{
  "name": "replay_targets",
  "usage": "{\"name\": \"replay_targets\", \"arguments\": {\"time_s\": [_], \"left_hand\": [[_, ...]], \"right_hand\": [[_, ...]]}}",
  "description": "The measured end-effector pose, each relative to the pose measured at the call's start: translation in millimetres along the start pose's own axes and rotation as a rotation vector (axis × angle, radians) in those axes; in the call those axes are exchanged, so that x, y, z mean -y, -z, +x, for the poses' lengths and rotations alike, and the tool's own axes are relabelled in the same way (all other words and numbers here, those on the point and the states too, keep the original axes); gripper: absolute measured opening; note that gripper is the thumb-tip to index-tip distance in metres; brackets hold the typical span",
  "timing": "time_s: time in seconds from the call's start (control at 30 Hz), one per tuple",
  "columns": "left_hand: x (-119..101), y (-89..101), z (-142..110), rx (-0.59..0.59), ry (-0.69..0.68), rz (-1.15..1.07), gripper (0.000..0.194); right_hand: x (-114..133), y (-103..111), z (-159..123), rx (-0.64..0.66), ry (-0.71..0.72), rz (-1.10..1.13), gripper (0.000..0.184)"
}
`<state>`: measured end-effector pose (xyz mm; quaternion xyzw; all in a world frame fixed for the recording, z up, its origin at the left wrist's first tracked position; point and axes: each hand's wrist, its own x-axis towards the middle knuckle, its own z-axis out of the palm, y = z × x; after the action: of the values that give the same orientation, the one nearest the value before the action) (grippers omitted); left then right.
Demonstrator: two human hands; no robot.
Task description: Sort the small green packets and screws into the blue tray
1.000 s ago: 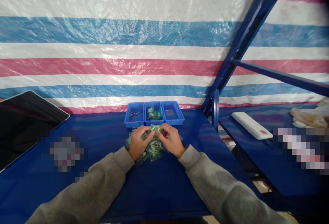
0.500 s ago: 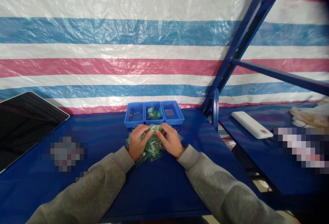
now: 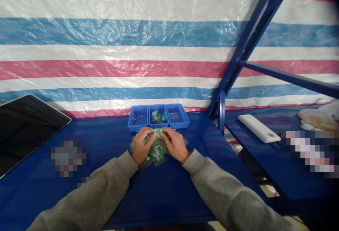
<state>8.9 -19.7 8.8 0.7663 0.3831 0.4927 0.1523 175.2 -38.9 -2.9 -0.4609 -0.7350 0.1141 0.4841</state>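
Between my left hand [image 3: 143,146] and my right hand [image 3: 176,144] is a small clear-green plastic bag [image 3: 158,131], pinched at its two sides by fingers and thumbs. Both hands are closed on it, the thumbs pointing toward each other with a gap between them. Beneath and in front of them lies a pile of similar green bags [image 3: 156,157] with white labels and small metal parts. My fingertips on the far side are hidden. Just beyond the hands are three joined blue trays [image 3: 159,126]: metal pins in the left, green bags in the middle, a clear bag in the right.
A dark flat screen [image 3: 29,128] lies at the left of the blue table [image 3: 159,202], near a blurred-out item [image 3: 68,158]. On the right, past a blue metal frame [image 3: 221,111], a white power bank [image 3: 258,128] and a plastic bag [image 3: 320,116] rest on another table. Striped sheeting hangs behind.
My thumbs have moved slightly apart, and more of the bag between my hands shows. The pile and trays stay as they were.
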Motion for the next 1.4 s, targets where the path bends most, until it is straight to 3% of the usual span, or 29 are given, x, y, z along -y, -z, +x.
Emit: {"name": "replay_targets", "arguments": {"time_s": [0.1,0.27,0.37,0.6,0.9,1.0,1.13,1.23,1.4], "left_hand": [[1.2,-0.5,-1.7,0.009,0.035,0.017,0.013],[7.1,-4.8,-6.1,-0.111,0.078,-0.04,0.025],[10.5,-6.5,-7.1,-0.138,0.056,-0.061,0.018],[4.8,-2.5,-3.5,-0.075,0.073,-0.111,0.019],[-3.7,4.7,-1.5,0.008,0.015,-0.135,0.025],[1.1,0.8,-3.1,-0.043,0.025,-0.12,0.018],[10.5,-6.7,-6.7,-0.203,0.057,-0.138,0.015],[15.8,-10.1,-9.3,-0.202,0.108,-0.205,0.024],[15.7,-10.3,-10.1,-0.16,0.112,-0.285,0.039]], "right_hand": [[2.5,1.6,-0.1,0.001,-0.012,0.059,0.027],[7.7,6.3,-1.4,0.024,-0.039,0.161,0.03],[6.3,7.0,-1.9,0.034,-0.004,0.162,0.031],[3.5,6.0,-1.7,0.002,0.043,0.181,0.038],[2.7,3.3,-1.0,-0.072,0.002,0.166,0.031],[2.4,2.5,-2.5,-0.077,-0.028,0.191,0.032],[1.7,3.5,-2.0,-0.102,-0.142,0.257,0.026],[1.1,4.1,0.7,-0.033,-0.189,0.271,0.024],[3.3,3.0,4.2,0.072,-0.119,0.195,0.02]]}}
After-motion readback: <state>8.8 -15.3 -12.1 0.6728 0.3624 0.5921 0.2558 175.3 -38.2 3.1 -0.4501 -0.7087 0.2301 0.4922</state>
